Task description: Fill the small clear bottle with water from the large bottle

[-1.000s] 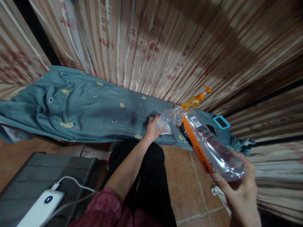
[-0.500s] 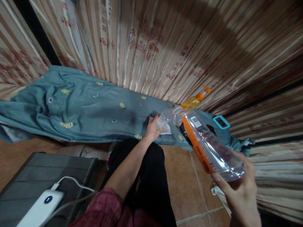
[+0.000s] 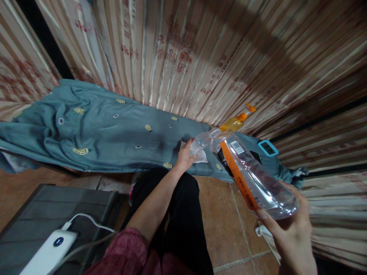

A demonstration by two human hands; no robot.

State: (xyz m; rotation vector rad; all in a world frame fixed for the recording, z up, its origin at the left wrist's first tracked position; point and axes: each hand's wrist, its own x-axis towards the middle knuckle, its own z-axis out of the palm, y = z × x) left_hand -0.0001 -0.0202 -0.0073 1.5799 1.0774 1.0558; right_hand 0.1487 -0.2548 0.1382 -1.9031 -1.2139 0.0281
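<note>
My right hand [image 3: 292,225] grips the base of a large clear plastic bottle [image 3: 258,179] with an orange and black label. This bottle is tilted, its neck pointing up and left. At its mouth is the top of a smaller clear plastic bottle [image 3: 202,140], and I cannot tell whether the two rims touch. My left hand [image 3: 185,156] is closed around the smaller bottle's lower part. Beneath that bottle a white tissue [image 3: 202,156] lies on the cloth. Whether liquid is in either bottle is hard to see.
A teal cloth with pineapple prints [image 3: 114,133] covers the narrow table. Behind the bottles stands a yellow pump bottle [image 3: 235,123]; a blue-framed digital clock [image 3: 268,148] is farther right. Pleated curtains [image 3: 183,57] hang behind. A white power bank [image 3: 51,250] sits on a dark stool [image 3: 83,202].
</note>
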